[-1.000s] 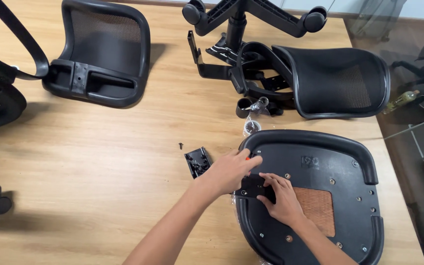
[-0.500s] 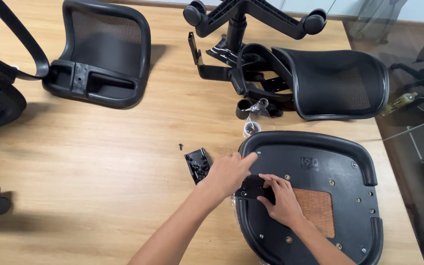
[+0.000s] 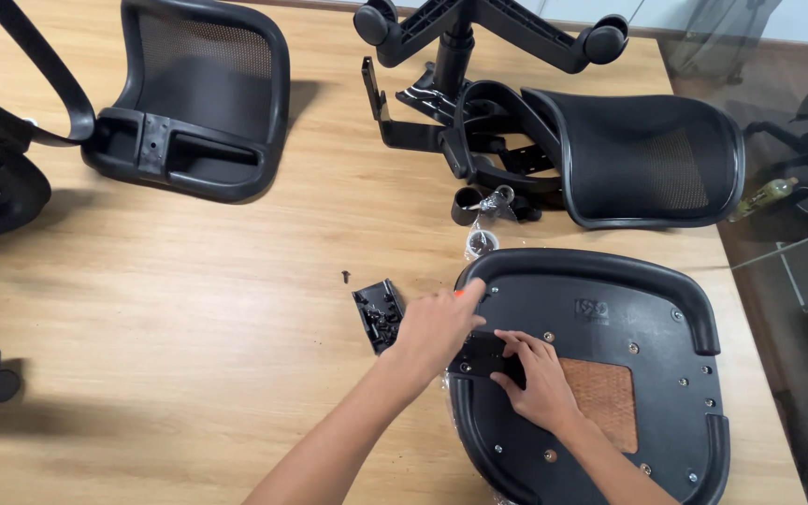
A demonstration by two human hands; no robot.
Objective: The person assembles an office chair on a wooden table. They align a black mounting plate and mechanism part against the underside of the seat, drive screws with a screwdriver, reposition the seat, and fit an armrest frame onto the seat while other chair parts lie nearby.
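Two hands worked at the table's (image 3: 189, 309) near right corner, where an upturned black seat base (image 3: 610, 309) lay. Both the left hand (image 3: 437, 325) and the right hand (image 3: 537, 379) pressed, fingers loosely spread, on a small black bracket (image 3: 481, 355) upon it.

two hands (image 3: 437, 327) at work. three chair shells: one upturned seat pan (image 3: 610, 318), two mesh backrests (image 3: 203, 93). one wheeled base (image 3: 479, 28), one small black bracket (image 3: 378, 313), one loose screw (image 3: 346, 277).
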